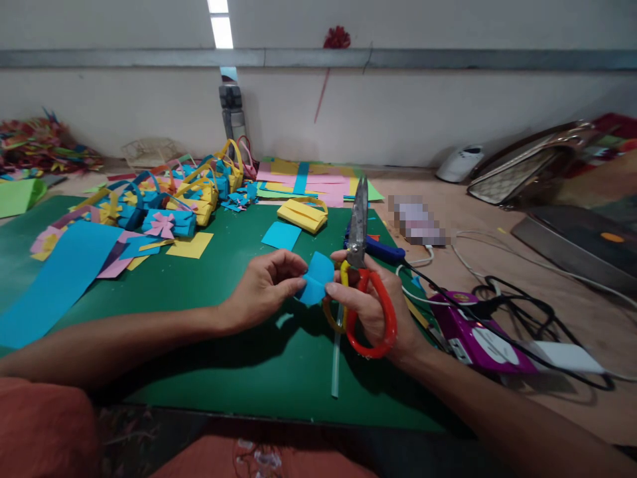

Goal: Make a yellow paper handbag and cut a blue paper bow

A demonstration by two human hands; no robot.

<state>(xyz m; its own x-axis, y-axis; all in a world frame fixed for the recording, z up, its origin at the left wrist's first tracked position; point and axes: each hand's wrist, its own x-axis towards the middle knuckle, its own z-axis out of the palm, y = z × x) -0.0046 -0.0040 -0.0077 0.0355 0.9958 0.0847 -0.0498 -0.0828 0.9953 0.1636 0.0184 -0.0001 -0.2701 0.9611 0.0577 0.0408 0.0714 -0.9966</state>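
Note:
Between my two hands is a small folded piece of blue paper [318, 275]. My left hand [269, 285] pinches its left edge between thumb and fingers. My right hand [385, 299] grips its right edge with the thumb, and also carries scissors [357, 229] with red and yellow handles, blades pointing up. A clear glue stick [336, 372] lies on the green mat [223, 372] below the hands. Just beyond them are a flat blue paper square [281, 236] and a small yellow paper handbag [303, 214]. Behind my right hand rests a blue glue gun [383, 249], partly hidden.
Several paper handbags [169, 222] crowd the mat's left, near a long blue paper strip [64, 279]. Coloured sheets [318, 179] lie at the back. To the right are a phone [418, 220], a purple power strip [478, 332], tangled cables [527, 305] and a patterned bag [517, 169].

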